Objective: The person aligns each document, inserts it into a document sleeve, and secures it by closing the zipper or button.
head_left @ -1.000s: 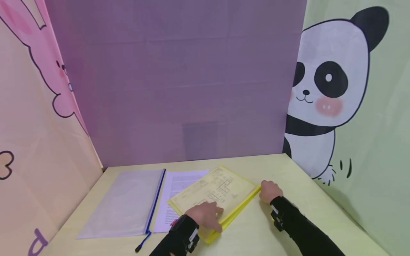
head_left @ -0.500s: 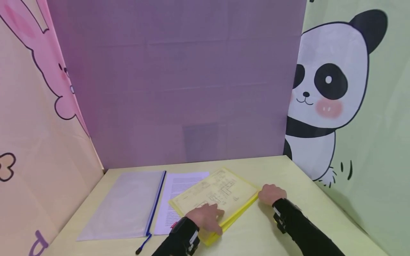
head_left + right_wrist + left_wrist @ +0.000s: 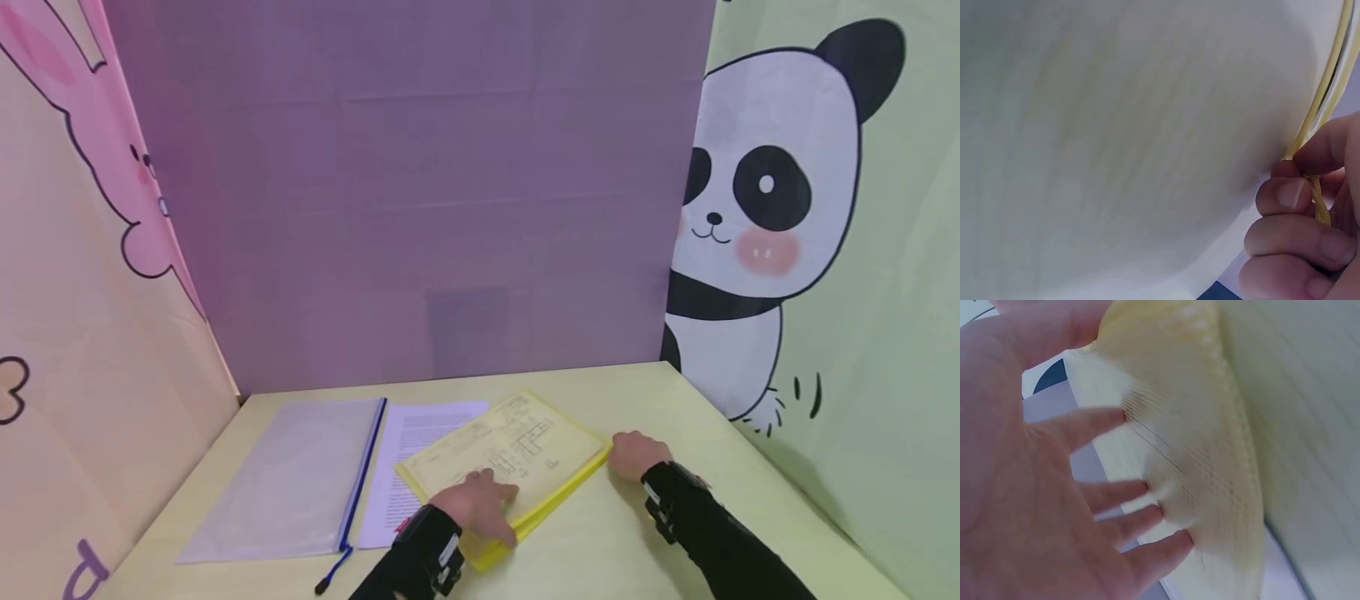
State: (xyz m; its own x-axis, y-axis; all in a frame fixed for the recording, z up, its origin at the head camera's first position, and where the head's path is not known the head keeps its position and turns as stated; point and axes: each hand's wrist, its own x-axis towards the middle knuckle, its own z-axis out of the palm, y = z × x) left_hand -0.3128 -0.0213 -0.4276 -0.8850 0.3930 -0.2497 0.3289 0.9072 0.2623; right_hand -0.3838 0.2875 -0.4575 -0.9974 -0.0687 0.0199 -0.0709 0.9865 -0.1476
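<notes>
A yellow zip file bag with a printed sheet of diagrams showing through lies slanted on the table. Spread across its near left part, my left hand presses fingertips into the mesh surface; its thumb lies at the yellow edge. In the left wrist view, the left fingers look fairly straight. My right hand is at the bag's right corner. There, the right wrist view shows its curled fingers and thumb pinching the zip end, with a yellow cord running between them. The zip slider itself is hidden.
A printed white sheet lies partly under the yellow bag. To its left is a clear file bag with a blue zip and a blue pull cord. A purple panel stands behind the pale table.
</notes>
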